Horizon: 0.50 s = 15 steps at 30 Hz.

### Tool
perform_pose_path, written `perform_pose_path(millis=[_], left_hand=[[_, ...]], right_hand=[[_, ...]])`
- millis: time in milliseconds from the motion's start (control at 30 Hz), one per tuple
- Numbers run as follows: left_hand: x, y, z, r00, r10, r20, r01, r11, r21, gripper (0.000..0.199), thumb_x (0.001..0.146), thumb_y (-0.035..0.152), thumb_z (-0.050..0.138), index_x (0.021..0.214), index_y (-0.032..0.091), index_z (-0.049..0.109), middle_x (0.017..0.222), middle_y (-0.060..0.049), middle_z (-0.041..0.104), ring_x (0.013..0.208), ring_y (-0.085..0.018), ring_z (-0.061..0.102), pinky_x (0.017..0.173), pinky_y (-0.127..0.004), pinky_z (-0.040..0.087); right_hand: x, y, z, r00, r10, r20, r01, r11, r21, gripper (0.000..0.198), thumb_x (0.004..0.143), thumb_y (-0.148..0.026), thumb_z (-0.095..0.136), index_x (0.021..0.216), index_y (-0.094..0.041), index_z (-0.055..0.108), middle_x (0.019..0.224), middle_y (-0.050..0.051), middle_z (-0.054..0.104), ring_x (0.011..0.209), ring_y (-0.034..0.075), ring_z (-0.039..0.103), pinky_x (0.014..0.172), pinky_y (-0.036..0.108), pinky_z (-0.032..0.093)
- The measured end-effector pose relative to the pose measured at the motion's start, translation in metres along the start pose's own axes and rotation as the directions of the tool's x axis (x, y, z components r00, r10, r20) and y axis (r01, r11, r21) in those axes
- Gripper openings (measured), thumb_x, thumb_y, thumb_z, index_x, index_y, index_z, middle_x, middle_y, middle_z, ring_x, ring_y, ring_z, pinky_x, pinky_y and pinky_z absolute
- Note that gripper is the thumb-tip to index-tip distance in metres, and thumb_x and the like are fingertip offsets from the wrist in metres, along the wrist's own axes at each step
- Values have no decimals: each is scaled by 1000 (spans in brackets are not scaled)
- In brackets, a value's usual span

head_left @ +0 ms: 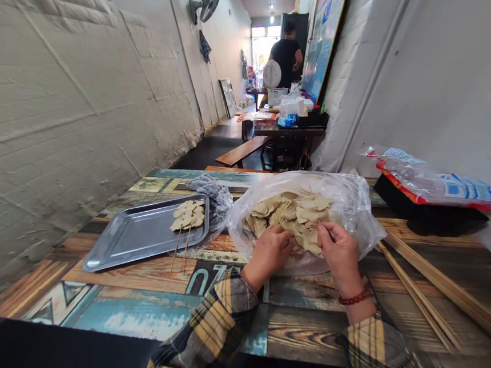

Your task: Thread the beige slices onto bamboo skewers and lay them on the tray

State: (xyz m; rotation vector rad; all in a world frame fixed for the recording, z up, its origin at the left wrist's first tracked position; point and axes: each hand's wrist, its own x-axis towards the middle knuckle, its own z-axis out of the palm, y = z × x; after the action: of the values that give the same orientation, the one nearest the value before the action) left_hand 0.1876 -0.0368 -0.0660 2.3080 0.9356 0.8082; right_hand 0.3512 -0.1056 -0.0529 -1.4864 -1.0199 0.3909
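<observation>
A clear plastic bag [358,202] lies spread open before me, holding a heap of thin beige slices [286,210] with wavy edges. My left hand [269,248] rests at the near left of the heap, its fingers curled closed against the slices; what they grip is hidden. At the heap's right side, my right hand [339,249] pinches the edge of a beige slice between thumb and forefinger. On the left, a grey metal tray [131,240] holds skewered beige slices [189,214] at its right end, with two thin sticks poking out over the near rim.
Bundled wooden skewers [447,282] lie on the right of the patterned table [140,309]. Behind them sits a black container [424,208] under a plastic package [447,184]. Crumpled plastic [214,193] touches the tray. Farther back are a bench [244,151], another table and a standing person [286,56].
</observation>
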Motion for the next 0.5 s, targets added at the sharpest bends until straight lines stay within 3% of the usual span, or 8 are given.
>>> perform_pose_path(millis=[200,300,367,500], left_hand=[[4,2,10,998,59,29,-63,982,176,17,89,22,64,100,21,78,95,-11,66,96,-28,60,86,-38,46],[8,-10,6,991,-18,-133,41,984,176,22,90,20,61,106,20,77,99,-13,67,100,-29,60,90,-40,45],[12,-20,1,963,-94,-253,133,981,141,25,91,19,59,110,19,76,102,-13,67,103,-29,60,92,-41,45],[21,-33,-6,930,-176,-321,209,975,70,25,89,19,62,109,20,76,97,-10,68,97,-26,61,89,-38,46]], right_hand=[[1,2,0,1000,-27,-13,27,1000,-3,44,88,-62,59,77,-20,67,52,-3,56,49,15,50,50,28,39],[2,5,1,1000,-25,-5,25,1000,-8,43,88,-62,59,76,-21,67,52,-2,57,50,16,52,52,28,40],[2,7,1,1000,-27,-4,27,1000,6,43,88,-62,59,78,-21,68,53,-2,59,51,17,54,52,28,41],[4,10,1,1000,-29,-5,30,999,22,40,90,-58,58,79,-20,68,54,-2,59,50,17,54,52,28,40]])
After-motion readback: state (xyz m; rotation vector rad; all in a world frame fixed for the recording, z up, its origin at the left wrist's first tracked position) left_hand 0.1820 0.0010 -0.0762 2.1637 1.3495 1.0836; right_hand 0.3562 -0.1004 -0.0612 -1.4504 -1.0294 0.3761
